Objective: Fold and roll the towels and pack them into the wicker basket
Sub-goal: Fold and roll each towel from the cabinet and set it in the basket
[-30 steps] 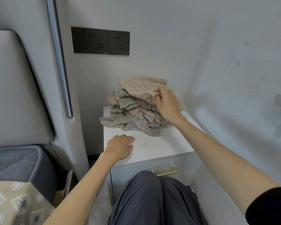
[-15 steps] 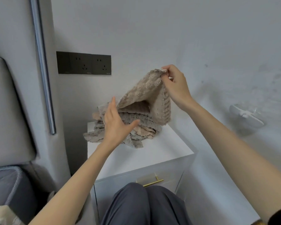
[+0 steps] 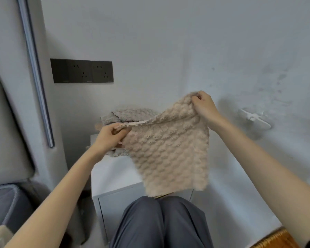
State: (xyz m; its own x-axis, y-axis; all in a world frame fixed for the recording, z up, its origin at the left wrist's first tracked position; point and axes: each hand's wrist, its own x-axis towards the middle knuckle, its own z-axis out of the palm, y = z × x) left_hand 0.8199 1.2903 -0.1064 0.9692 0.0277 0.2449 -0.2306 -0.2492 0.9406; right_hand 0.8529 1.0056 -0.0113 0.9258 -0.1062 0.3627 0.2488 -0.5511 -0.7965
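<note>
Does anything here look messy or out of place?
The towel pile on the white nightstand is a rumpled, unfolded heap, and the right wall carries grey smudges. The held beige towel looks fine.

towel pile (image 3: pixel 129 114) largely behind the beige towel (image 3: pixel 170 154)

Left hand (image 3: pixel 109 135) and right hand (image 3: pixel 203 104) pinch the beige towel's (image 3: pixel 170 154) top corners, hanging it above the white nightstand (image 3: pixel 111 174).

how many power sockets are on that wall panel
2. Both sit in the dark wall panel, up left of the towel pile: one socket in its middle, the other at its right end. The left section looks blank.
</note>
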